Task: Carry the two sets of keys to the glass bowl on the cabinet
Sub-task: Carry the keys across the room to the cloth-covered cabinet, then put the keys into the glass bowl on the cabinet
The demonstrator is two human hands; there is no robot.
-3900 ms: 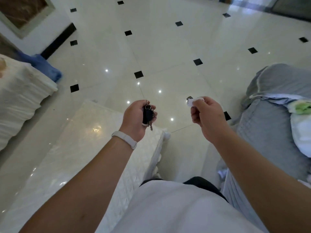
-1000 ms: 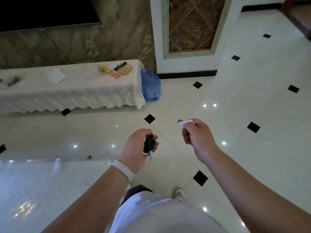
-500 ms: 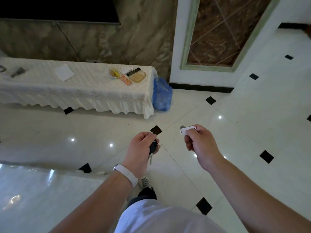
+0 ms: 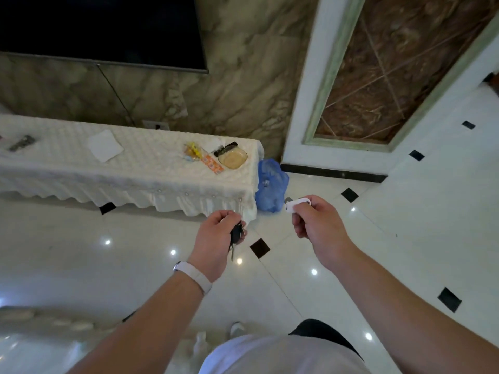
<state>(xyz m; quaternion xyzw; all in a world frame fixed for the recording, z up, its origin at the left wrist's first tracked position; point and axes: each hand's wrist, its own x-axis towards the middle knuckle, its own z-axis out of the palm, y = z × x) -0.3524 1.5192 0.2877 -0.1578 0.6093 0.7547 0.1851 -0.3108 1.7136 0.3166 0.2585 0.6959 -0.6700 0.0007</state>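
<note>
My left hand (image 4: pixel 216 237) is closed around a black car key set (image 4: pixel 235 236), with a metal key hanging below the fist. My right hand (image 4: pixel 318 226) pinches a white key fob set (image 4: pixel 297 204) between thumb and fingers at chest height. Ahead, a glass bowl (image 4: pixel 232 158) with an amber tint sits near the right end of the low cabinet (image 4: pixel 151 179), which is draped in a white quilted cloth. Both hands hover over the floor in front of the cabinet's right corner, short of the bowl.
Orange and yellow packets (image 4: pixel 205 157), a dark remote (image 4: pixel 225 148) and a white paper (image 4: pixel 104 145) lie on the cabinet. A blue plastic bag (image 4: pixel 270 187) stands on the floor by its right end. A dark TV (image 4: pixel 102 28) hangs above. A glossy table edge (image 4: pixel 40 333) is at lower left.
I have walked closer to the cabinet, so the bowl and the cabinet's right end appear larger and nearer. Both hands keep the same grip on their keys.
</note>
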